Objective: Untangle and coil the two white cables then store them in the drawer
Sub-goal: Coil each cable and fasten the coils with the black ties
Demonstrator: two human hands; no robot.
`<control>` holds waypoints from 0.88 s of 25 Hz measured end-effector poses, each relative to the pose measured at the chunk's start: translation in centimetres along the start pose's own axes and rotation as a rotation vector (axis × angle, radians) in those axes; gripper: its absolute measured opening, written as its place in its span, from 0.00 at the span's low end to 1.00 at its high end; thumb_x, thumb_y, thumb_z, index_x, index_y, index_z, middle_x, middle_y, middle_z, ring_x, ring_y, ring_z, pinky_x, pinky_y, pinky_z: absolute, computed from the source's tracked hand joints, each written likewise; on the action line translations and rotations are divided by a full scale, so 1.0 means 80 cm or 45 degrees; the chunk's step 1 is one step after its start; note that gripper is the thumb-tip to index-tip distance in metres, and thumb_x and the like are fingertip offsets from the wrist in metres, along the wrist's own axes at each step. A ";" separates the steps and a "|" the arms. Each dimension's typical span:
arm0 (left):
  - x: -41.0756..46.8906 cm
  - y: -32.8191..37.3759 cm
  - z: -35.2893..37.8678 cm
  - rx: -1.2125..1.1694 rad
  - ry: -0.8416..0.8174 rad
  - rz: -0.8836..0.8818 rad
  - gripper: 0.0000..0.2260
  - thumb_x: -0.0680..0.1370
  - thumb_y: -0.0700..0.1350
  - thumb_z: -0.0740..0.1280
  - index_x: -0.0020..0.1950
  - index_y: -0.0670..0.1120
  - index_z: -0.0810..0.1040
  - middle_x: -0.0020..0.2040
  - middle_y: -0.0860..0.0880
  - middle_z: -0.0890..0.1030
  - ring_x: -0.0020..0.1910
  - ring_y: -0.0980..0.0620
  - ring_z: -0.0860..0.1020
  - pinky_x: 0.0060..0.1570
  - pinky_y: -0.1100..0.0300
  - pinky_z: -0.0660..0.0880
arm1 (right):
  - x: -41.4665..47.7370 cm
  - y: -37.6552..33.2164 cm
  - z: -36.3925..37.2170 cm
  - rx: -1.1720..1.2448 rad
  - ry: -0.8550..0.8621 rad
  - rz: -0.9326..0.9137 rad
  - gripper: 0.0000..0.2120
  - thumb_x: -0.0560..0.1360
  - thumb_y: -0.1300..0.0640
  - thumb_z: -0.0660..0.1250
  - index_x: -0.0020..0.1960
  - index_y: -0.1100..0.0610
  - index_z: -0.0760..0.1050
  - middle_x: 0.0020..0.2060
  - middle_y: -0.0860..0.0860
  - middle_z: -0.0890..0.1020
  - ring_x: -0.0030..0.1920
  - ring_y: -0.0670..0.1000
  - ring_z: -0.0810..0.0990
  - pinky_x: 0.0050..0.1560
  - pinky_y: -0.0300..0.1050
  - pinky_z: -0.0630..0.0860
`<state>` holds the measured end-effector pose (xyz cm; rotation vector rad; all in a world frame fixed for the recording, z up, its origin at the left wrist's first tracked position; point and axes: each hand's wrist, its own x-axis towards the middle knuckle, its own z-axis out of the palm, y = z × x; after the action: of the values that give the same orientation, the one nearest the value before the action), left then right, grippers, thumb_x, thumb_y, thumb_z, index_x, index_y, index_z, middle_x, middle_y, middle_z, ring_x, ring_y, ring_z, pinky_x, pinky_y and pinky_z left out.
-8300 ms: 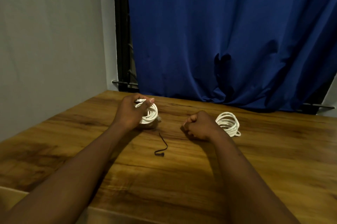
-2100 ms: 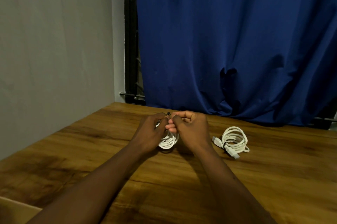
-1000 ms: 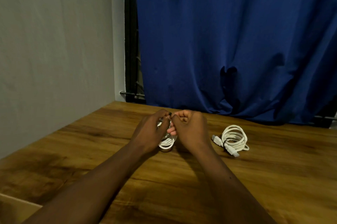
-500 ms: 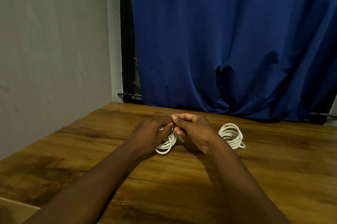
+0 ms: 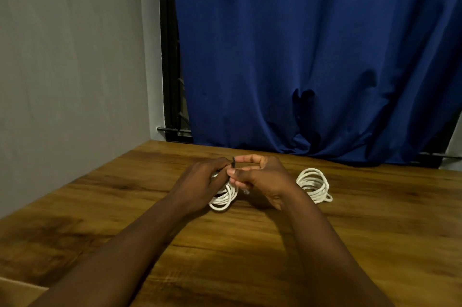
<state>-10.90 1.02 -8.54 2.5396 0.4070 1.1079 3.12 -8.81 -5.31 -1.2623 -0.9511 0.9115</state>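
Two coiled white cables are on the wooden table [image 5: 250,256]. My left hand [image 5: 202,181] holds the left coil [image 5: 223,198] upright against the table. My right hand [image 5: 260,178] meets the left hand above that coil, and its fingers pinch a thin black tie [image 5: 233,162] at the coil's top. The second white coil [image 5: 313,183] lies flat on the table just right of my right wrist, untouched. No drawer is in view.
A blue curtain [image 5: 312,56] hangs behind the table's far edge. A grey wall [image 5: 70,69] runs along the left side. A black window frame [image 5: 170,56] stands between them. A pale board edge [image 5: 17,291] shows at the bottom left corner.
The black tie, lying loose on the table 8.3 s ago, is now held at the left coil. My right hand came over to that coil. Over the last second the hands barely shifted.
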 end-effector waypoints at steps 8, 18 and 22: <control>-0.001 0.001 -0.002 0.006 -0.132 0.040 0.10 0.83 0.53 0.56 0.51 0.56 0.76 0.43 0.58 0.79 0.42 0.58 0.78 0.43 0.51 0.77 | 0.005 0.005 -0.007 0.145 -0.041 0.035 0.04 0.73 0.62 0.71 0.48 0.61 0.81 0.37 0.51 0.83 0.35 0.43 0.79 0.34 0.33 0.77; 0.006 0.014 0.013 0.001 -0.043 0.129 0.07 0.81 0.58 0.59 0.47 0.59 0.74 0.41 0.64 0.78 0.42 0.65 0.77 0.42 0.64 0.72 | 0.021 0.007 0.020 0.330 0.638 -0.120 0.09 0.81 0.57 0.60 0.50 0.62 0.74 0.35 0.53 0.81 0.30 0.45 0.78 0.24 0.32 0.73; 0.008 0.006 0.020 -0.120 0.050 0.060 0.09 0.82 0.53 0.58 0.48 0.54 0.77 0.41 0.56 0.80 0.40 0.59 0.78 0.41 0.58 0.74 | 0.017 -0.001 0.026 0.317 0.558 -0.223 0.08 0.81 0.57 0.61 0.48 0.62 0.74 0.31 0.50 0.77 0.26 0.43 0.74 0.26 0.33 0.72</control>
<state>-9.25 0.52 -8.97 2.4606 0.2990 1.1676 1.64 -6.83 -4.97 -1.0850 -0.5699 0.5624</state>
